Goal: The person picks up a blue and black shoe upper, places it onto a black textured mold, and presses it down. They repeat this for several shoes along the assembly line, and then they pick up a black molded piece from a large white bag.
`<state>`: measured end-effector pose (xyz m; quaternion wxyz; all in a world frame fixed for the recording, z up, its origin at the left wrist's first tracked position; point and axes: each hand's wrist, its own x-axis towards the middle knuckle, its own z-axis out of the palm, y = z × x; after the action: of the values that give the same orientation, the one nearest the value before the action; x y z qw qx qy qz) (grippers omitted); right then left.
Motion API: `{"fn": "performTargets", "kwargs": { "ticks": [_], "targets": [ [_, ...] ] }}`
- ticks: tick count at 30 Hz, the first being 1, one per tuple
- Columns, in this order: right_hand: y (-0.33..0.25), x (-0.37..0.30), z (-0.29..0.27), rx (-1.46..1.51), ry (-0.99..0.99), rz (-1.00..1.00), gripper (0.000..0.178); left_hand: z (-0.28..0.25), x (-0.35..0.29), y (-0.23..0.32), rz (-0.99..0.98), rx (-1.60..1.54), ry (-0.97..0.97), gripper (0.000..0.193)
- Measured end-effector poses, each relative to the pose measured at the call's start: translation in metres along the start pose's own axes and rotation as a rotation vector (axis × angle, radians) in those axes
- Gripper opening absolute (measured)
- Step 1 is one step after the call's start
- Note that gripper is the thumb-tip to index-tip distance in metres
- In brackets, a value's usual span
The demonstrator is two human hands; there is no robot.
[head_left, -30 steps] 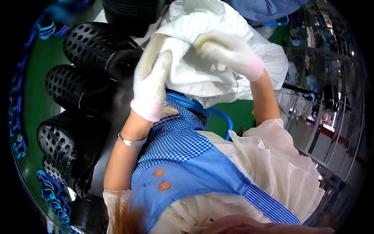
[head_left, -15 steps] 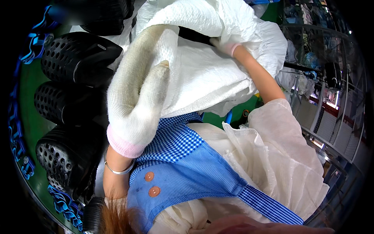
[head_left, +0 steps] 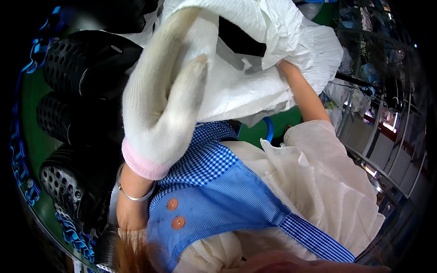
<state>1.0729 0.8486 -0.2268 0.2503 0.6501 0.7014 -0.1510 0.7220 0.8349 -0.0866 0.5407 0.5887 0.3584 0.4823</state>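
My left hand (head_left: 159, 109) wears a white knit glove with a pink cuff. Its fingers stretch up against the rim of a large white sack (head_left: 246, 98), and the thumb stands apart from them; the fingertips are partly covered by the sack's edge. A dark gap shows in the sack's mouth, between its folds. From the right, my bare right forearm (head_left: 307, 93) reaches up to the sack. My right hand is hidden behind a bunched fold of it, so its fingers cannot be seen.
Black moulded pieces with round holes (head_left: 63, 184) are stacked along the left. Blue straps (head_left: 75, 236) lie beside them over a green floor (head_left: 29, 113). Metal racks (head_left: 387, 141) with plastic bags stand at the right.
My left hand has moved slightly up with the sack's rim. My gloved right hand, partly visible in the sack's mouth before, has gone behind a fold. The dark gap has grown larger.
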Motion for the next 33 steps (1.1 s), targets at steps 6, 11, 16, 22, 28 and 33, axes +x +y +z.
{"fn": "performTargets", "kwargs": {
  "ticks": [6,11,16,22,28,33],
  "targets": [
    [0.033,0.024,0.011,0.175,0.087,0.159,0.034,-0.003,0.009,-0.003,-0.127,-0.140,-0.010,0.041],
    [0.030,0.042,0.015,0.261,0.093,0.134,0.034,0.001,0.009,-0.007,-0.234,-0.111,0.038,0.042],
    [0.036,0.042,0.018,0.323,0.138,0.197,0.035,0.004,0.018,-0.010,-0.267,-0.121,-0.009,0.043],
    [0.031,0.059,0.011,0.347,0.149,0.160,0.036,0.003,0.018,-0.013,-0.288,-0.127,0.039,0.044],
    [0.029,0.049,0.007,0.422,0.167,0.153,0.037,0.003,0.019,-0.013,-0.302,-0.136,0.046,0.045],
    [0.026,0.039,0.006,0.481,0.180,0.158,0.038,-0.001,0.017,-0.011,-0.325,-0.136,0.034,0.046]
  ]
}}
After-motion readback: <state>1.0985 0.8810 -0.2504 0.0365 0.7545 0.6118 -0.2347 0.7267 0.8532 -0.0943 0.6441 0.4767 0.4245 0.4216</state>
